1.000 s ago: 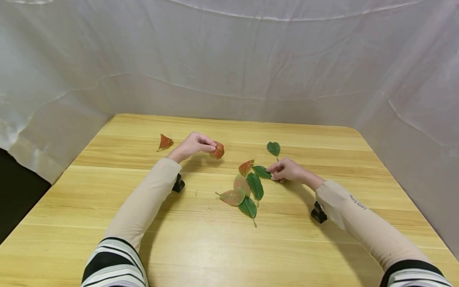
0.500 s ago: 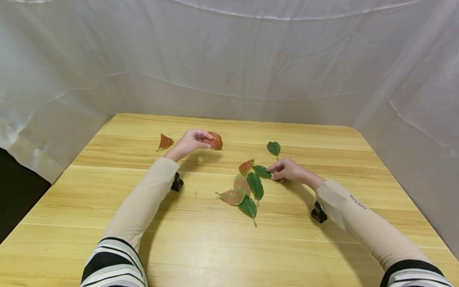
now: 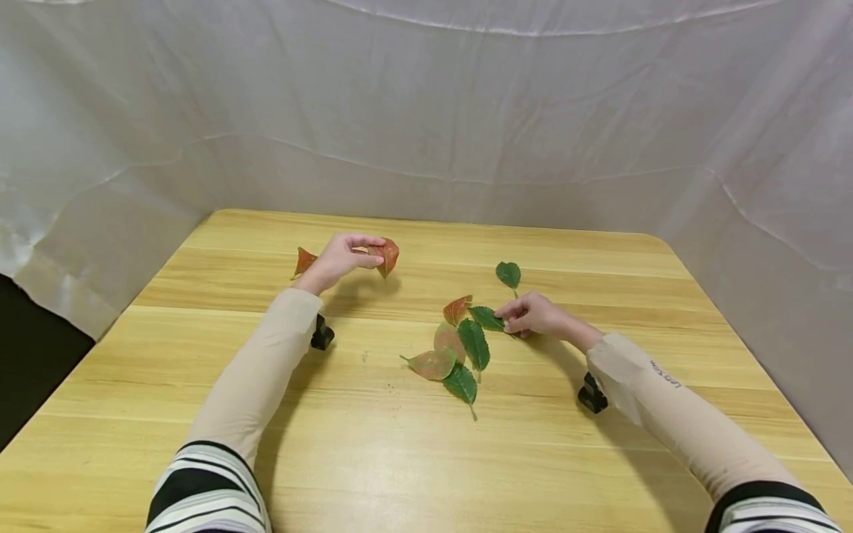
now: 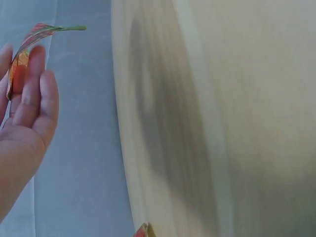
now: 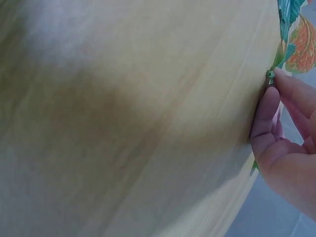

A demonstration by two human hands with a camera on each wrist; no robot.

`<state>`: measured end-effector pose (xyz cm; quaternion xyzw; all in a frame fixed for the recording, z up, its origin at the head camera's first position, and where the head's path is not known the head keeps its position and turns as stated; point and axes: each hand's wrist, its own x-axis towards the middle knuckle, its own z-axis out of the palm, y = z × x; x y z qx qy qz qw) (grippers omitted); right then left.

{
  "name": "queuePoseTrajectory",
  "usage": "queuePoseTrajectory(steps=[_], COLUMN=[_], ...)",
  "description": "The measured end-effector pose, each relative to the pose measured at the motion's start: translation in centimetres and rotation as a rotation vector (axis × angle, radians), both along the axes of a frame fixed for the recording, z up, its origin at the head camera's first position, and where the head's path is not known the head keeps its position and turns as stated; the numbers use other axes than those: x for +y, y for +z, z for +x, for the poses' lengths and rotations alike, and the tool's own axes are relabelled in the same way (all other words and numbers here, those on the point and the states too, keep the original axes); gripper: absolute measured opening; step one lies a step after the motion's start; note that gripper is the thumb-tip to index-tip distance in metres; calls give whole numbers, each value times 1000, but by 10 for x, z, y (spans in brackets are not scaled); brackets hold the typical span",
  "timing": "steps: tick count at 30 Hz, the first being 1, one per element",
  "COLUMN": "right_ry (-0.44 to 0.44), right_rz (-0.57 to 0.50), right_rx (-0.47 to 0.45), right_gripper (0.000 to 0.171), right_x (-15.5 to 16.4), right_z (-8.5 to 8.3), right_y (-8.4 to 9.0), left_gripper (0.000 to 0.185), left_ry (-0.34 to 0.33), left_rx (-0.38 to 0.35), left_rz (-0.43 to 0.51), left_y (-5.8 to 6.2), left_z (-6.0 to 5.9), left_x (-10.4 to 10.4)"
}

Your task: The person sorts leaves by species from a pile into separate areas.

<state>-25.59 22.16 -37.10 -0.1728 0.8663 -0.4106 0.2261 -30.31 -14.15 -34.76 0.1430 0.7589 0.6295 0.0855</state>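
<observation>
My left hand (image 3: 340, 259) pinches a red leaf (image 3: 386, 257) above the far left part of the table, clear of the wood. In the left wrist view that red leaf (image 4: 37, 35) shows its green stem pointing out past the fingers. At the right side of the leaf cluster, my right hand (image 3: 538, 317) holds a dark green leaf (image 3: 485, 318) low at the table by its stem end. The right wrist view shows thumb and finger (image 5: 296, 94) meeting at the stem. Beside this leaf lie a small red leaf (image 3: 457, 310) and another green leaf (image 3: 474, 345).
Two reddish-green leaves (image 3: 432, 365) and a green leaf (image 3: 461, 383) overlap at the middle of the wooden table (image 3: 373, 459). A single green leaf (image 3: 509, 275) lies beyond the right hand. Another red leaf (image 3: 305, 262) is partly behind the left hand. A pale curtain (image 3: 426, 111) surrounds the table.
My left hand has moved left and farther back, carrying the red leaf, whose angle has turned. My right hand has stayed in place on the green leaf.
</observation>
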Motion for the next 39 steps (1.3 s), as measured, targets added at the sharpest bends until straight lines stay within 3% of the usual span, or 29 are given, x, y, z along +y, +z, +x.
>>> queuePoseTrajectory(steps=[4,11,16,22,29,39], right_ry=[0,-7,-3,-11,-7,-9], right_rz=[0,2,2,-5,-6,-6], right_rx=[0,-3,-5,-18,-13,-6], right_gripper=[33,32,33,33,33,33], right_x=[-1,-3,-3,-1,2,2], right_z=[0,0,0,0,0,0], right_y=[0,1,2,1,0,0], left_gripper=[39,33,31,30,30,30], left_ry=[19,132,189,204,180,122], left_rx=[-1,25,40,68,31,-28], left_rz=[-6,-166,-228,-268,-300,-486], left_y=[4,9,9,7,6,5], left_z=[-1,-6,-9,-8,-7,-7], left_x=[-7,-20,-30,-39,-45,-48])
